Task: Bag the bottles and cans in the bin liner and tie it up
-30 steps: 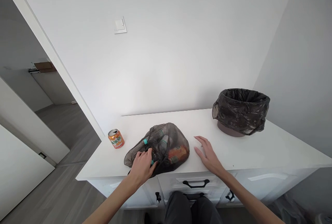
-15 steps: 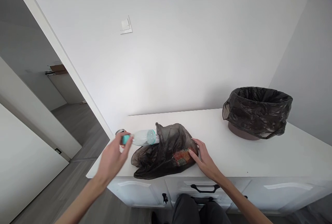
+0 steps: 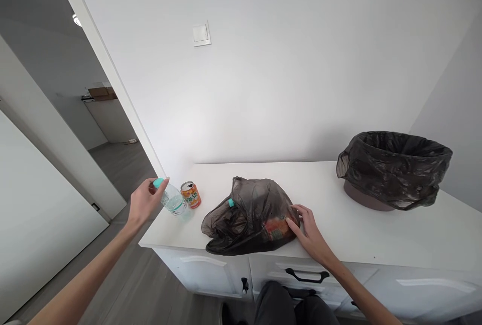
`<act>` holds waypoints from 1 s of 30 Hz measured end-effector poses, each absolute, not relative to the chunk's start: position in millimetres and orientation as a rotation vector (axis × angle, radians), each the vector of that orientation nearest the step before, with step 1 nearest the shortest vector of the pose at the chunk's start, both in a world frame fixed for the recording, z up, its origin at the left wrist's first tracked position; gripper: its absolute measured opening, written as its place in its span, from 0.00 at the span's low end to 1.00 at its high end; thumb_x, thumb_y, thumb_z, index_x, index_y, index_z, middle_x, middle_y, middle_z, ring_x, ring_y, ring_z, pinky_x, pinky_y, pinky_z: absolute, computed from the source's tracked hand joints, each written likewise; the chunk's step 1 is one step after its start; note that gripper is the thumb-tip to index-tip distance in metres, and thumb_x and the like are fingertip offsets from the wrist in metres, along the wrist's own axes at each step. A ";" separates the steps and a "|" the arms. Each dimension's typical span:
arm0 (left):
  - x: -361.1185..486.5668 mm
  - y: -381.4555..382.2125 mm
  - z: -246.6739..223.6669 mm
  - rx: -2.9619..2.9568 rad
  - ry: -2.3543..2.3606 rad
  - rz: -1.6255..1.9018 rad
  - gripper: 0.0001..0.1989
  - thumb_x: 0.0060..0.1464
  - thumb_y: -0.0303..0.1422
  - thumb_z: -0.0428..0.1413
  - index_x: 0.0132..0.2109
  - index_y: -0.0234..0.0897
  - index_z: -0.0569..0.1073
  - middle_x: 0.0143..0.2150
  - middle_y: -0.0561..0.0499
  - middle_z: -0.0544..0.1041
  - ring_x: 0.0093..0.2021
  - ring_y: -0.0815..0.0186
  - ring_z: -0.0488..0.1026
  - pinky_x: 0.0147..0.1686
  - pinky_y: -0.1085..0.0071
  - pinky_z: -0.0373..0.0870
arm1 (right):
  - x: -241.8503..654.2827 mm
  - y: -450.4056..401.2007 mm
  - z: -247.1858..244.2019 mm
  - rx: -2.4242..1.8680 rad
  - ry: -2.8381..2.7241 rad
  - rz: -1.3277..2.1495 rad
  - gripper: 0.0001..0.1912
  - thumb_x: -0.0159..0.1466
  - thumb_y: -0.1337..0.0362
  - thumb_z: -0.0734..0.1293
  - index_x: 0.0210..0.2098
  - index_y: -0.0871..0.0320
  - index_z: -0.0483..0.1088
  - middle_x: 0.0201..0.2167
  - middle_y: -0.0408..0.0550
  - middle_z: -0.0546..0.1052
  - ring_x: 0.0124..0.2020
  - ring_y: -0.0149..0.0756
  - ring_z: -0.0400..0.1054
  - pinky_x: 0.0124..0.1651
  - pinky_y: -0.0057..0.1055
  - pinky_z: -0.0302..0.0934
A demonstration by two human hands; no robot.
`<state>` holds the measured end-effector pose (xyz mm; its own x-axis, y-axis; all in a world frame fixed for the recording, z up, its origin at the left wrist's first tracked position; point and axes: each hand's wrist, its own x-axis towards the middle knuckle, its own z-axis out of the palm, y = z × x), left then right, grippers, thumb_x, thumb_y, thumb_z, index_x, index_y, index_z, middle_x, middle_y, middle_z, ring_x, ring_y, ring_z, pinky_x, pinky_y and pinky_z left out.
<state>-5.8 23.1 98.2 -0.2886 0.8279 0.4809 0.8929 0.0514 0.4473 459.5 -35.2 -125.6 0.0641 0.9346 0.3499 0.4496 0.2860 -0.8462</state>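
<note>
My left hand [image 3: 146, 200] grips a clear plastic bottle [image 3: 173, 201] by its turquoise cap, at the left end of the white cabinet top. Beside the bottle stands an opened orange drink can [image 3: 191, 195]. A dark, see-through garbage bag [image 3: 259, 199] lies in the middle, its mouth facing left. Another turquoise cap [image 3: 231, 203] shows at that mouth, and a red-orange package [image 3: 277, 228] is visible through the plastic. My right hand [image 3: 307, 229] rests on the bag's right side, thumb and fingers apart, pressing against the package through the film.
A brown trash bin [image 3: 367, 197] lined with a black bag [image 3: 395, 169] stands on the right of the cabinet top [image 3: 331, 244]. Behind is a wall with a light switch [image 3: 202, 33]. A doorway opens at the left, and drawer handles [image 3: 307, 276] stick out in front.
My left hand has pulled the bottle away from the bag's mouth to the left and tilted it more upright beside the can. The view has shifted slightly; my right hand stays on the bag.
</note>
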 end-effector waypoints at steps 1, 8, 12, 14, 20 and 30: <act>-5.8 28.9 94.3 -1.818 -2.192 -1.068 0.28 0.55 0.61 0.51 0.40 0.39 0.75 0.29 0.49 0.75 0.30 0.59 0.72 0.30 0.67 0.64 | 459.1 -35.0 -126.0 -1.324 -1.550 0.597 0.26 0.71 0.47 0.61 0.64 0.47 0.60 0.64 0.54 0.63 0.65 0.48 0.62 0.67 0.47 0.62; 1.8 38.0 85.9 -1.895 -2.173 -1.011 0.26 0.56 0.61 0.52 0.33 0.41 0.69 0.27 0.52 0.70 0.28 0.61 0.68 0.28 0.68 0.59 | 458.4 -32.9 -128.9 -1.316 -1.556 0.586 0.24 0.72 0.47 0.61 0.63 0.47 0.60 0.62 0.53 0.63 0.64 0.48 0.62 0.68 0.49 0.60; -0.9 22.2 80.6 -1.863 -2.278 -1.064 0.26 0.53 0.59 0.56 0.42 0.40 0.71 0.30 0.53 0.70 0.31 0.60 0.70 0.29 0.68 0.63 | 459.2 -32.9 -128.3 -1.319 -1.546 0.602 0.24 0.72 0.47 0.61 0.63 0.48 0.60 0.62 0.54 0.63 0.64 0.48 0.62 0.68 0.49 0.60; 1.3 6.2 71.9 -1.754 -2.239 -1.210 0.33 0.50 0.58 0.60 0.53 0.39 0.68 0.34 0.53 0.70 0.32 0.60 0.71 0.31 0.67 0.67 | 459.8 -32.9 -128.0 -1.309 -1.538 0.611 0.24 0.72 0.47 0.61 0.63 0.47 0.60 0.62 0.54 0.63 0.64 0.48 0.62 0.68 0.49 0.60; 43.8 -34.7 21.0 -2.097 -2.000 -1.189 0.19 0.62 0.53 0.51 0.46 0.42 0.68 0.37 0.49 0.72 0.36 0.59 0.71 0.40 0.64 0.71 | 460.7 -30.8 -128.3 -1.271 -1.509 0.626 0.25 0.72 0.47 0.61 0.64 0.47 0.60 0.62 0.54 0.63 0.62 0.47 0.64 0.66 0.47 0.63; 139.5 64.9 -30.0 -2.520 -2.226 -0.527 0.17 0.58 0.45 0.53 0.42 0.35 0.75 0.45 0.38 0.80 0.49 0.48 0.77 0.48 0.59 0.71 | 460.6 -31.2 -118.6 -1.292 -1.494 0.647 0.24 0.72 0.46 0.60 0.63 0.48 0.61 0.63 0.55 0.63 0.62 0.46 0.65 0.64 0.45 0.66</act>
